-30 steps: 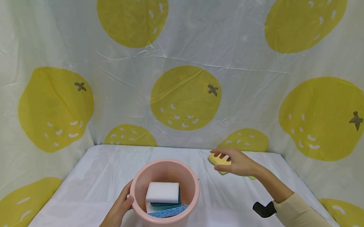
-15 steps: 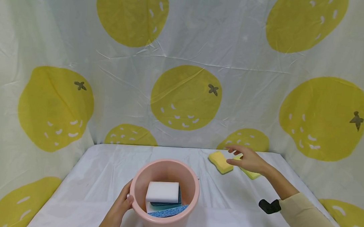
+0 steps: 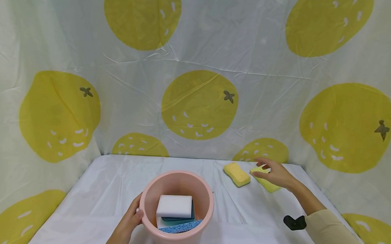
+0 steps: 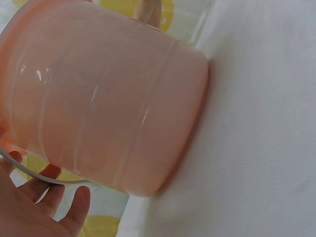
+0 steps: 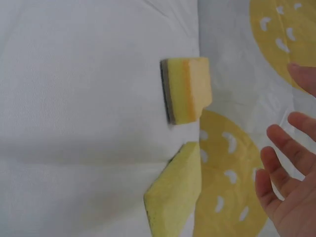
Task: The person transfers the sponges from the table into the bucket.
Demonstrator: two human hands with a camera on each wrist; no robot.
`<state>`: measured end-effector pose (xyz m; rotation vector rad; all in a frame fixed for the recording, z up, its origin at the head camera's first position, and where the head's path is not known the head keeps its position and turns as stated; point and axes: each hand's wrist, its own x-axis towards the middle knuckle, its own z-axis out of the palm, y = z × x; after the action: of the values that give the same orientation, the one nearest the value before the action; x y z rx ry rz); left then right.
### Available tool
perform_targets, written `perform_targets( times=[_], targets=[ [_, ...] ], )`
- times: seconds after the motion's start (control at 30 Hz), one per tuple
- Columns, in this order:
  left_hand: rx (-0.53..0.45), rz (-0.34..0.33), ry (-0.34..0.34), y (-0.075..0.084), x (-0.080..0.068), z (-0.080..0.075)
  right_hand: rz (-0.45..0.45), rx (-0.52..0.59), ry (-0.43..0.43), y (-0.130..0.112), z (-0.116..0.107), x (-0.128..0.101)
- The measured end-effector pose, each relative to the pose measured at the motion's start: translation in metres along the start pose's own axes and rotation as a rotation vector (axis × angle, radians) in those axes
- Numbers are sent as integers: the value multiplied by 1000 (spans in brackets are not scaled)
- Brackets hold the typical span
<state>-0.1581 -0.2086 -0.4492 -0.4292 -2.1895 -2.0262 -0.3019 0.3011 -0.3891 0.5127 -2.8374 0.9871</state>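
Hands: left (image 3: 127,222) grips pink bucket (image 3: 154,196) | right (image 3: 276,173) spread over yellow sponge (image 3: 265,182) | bucket: white sponge (image 3: 174,206), blue sponges (image 3: 180,226)

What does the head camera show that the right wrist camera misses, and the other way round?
Only the head view shows the pink bucket with a white sponge inside and the left hand at its side. Only the right wrist view shows the dark scouring layer on one yellow sponge. Both show two yellow sponges and the right hand, fingers spread.
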Motion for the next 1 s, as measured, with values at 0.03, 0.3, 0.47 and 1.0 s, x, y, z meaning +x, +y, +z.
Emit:
perform_targets(
  times=[0.03, 0.3, 0.47, 1.0],
  targets=[
    [1, 1, -3, 0, 0, 0, 5, -3, 2, 2, 0, -1],
    [-11, 9, 1, -2, 0, 0, 79, -46, 7, 28, 6, -3],
    [-19, 16, 5, -3, 1, 0, 133, -56, 22, 47, 12, -6],
    [-1, -16, 28, -2, 0, 1, 319, -89, 17, 89, 27, -17]
  ],
)
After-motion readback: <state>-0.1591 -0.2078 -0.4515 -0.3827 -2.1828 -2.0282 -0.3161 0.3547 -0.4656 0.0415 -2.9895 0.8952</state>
